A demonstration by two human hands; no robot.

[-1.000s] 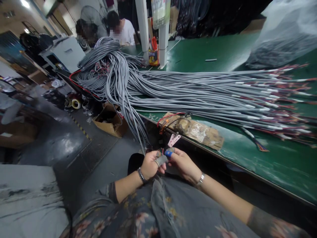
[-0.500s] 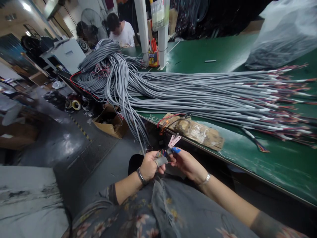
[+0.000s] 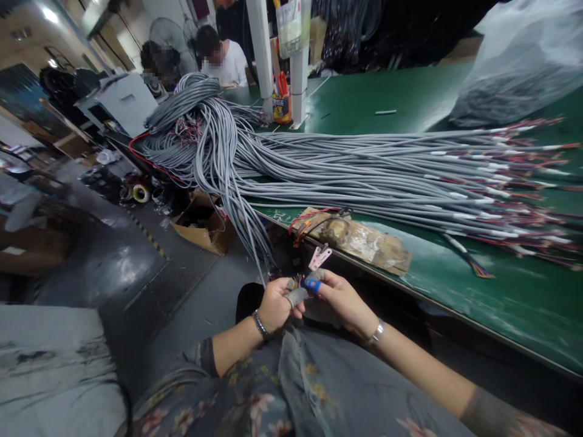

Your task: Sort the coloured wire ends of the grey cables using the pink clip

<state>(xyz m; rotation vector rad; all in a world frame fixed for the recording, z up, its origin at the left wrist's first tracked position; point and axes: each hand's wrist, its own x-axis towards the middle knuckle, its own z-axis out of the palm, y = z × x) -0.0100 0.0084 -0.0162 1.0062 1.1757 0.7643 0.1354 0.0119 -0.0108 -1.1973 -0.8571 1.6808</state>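
My left hand (image 3: 276,304) is closed on a small fan of thin coloured wires (image 3: 298,280), its thumb and forefinger wrapped in grey tape. Close against it, my right hand (image 3: 348,303) pinches at the same wires between a thumb wrapped in blue and a grey-wrapped forefinger. The exact wire between the right fingertips is hidden. Just beyond the right fingers, a pink clip-like piece (image 3: 320,258) sticks up near the table edge. A thick bundle of grey cables (image 3: 246,224) hangs over that edge towards my hands.
Many grey cables (image 3: 355,161) lie along the green table (image 3: 514,321), stripped ends to the right. A taped cardboard piece (image 3: 364,240) lies at its edge. A plastic bag (image 3: 523,67) sits at back right, a cardboard box (image 3: 200,224) below. Across the table is a person (image 3: 230,64).
My right thumb has come down and left onto the wires, and the right fingers have closed nearer to my left hand. The left hand stays nearly where it was.
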